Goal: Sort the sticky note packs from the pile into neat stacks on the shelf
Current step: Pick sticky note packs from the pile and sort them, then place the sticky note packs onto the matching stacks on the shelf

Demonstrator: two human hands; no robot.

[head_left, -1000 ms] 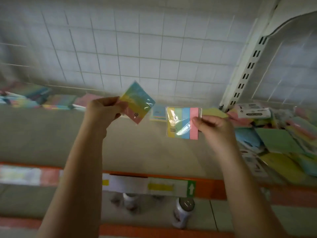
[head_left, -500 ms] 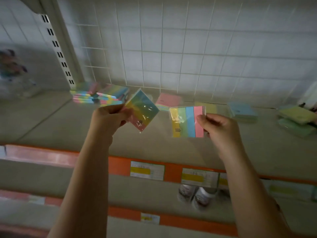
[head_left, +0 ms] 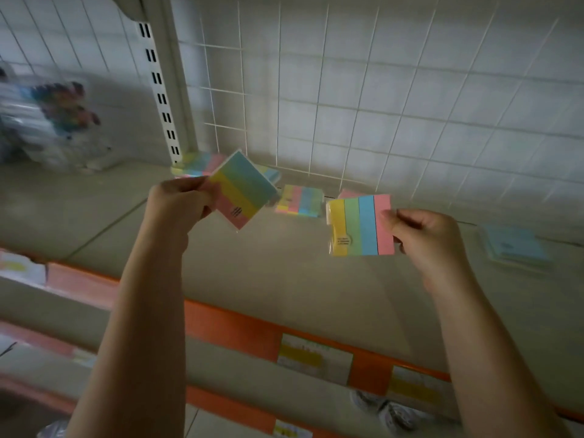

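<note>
My left hand (head_left: 177,205) pinches a striped sticky note pack (head_left: 241,188) by its corner, tilted like a diamond above the shelf (head_left: 284,273). My right hand (head_left: 423,238) pinches a second striped pack (head_left: 360,226), yellow, green, blue and pink, held upright by its right edge. Behind them, against the wire grid back, lie stacks of the same striped packs: one (head_left: 298,200) between the two held packs and one (head_left: 196,164) by the slotted upright, partly hidden by the left pack. A pink pack (head_left: 347,193) peeks out behind the right one.
A blue pack stack (head_left: 515,248) lies on the shelf at the right. Clear bagged goods (head_left: 53,128) stand in the left bay beyond the slotted upright (head_left: 161,90). The shelf's orange front edge (head_left: 240,327) carries price labels; bottles (head_left: 382,409) stand on the shelf below.
The view has swung left and closer to the striped stacks at the back. Both hands keep hold of their packs and have moved further apart.
</note>
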